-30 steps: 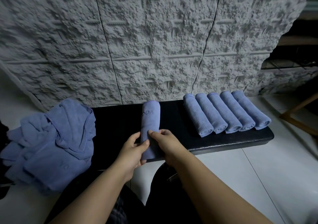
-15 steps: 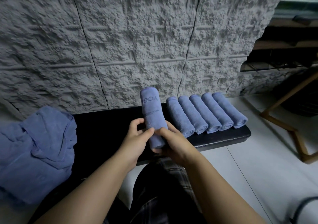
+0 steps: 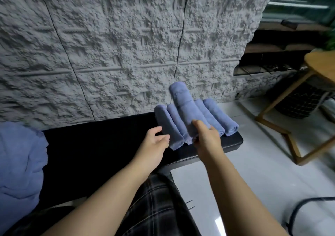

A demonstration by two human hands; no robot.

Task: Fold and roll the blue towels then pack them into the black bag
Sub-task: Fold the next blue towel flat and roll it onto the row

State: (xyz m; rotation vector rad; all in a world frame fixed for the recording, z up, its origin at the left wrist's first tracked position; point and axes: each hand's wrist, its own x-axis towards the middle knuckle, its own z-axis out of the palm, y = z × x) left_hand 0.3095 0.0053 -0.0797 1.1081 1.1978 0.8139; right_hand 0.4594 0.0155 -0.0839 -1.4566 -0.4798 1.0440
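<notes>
At the far left, a heap of loose blue towels (image 3: 20,163) lies crumpled over the left end of the black bench (image 3: 101,145), which runs along the foot of a rough grey wall (image 3: 117,45). The person's left hand (image 3: 154,145) hovers over the middle of the bench, just left of the rolled towels; its fingers (image 3: 164,138) are loosely curled and hold nothing. On the right end of the bench lies a row of rolled blue towels (image 3: 170,128), side by side and touching, their near ends at the bench's near edge. Above that row, the right hand (image 3: 207,136) grips the near end of another rolled towel (image 3: 183,107), fingers and thumb curled round it, so that the roll slants up and away toward the wall, covering part of the row beneath. Whether its underside touches the rolls below cannot be told. Right of the bench, on the pale tiled floor (image 3: 253,172), stands a wooden table (image 3: 320,67), with a dark mesh basket (image 3: 299,101) behind its legs. A dark cable (image 3: 299,210) curves across the floor at the near right. The black bag is not identifiable.
</notes>
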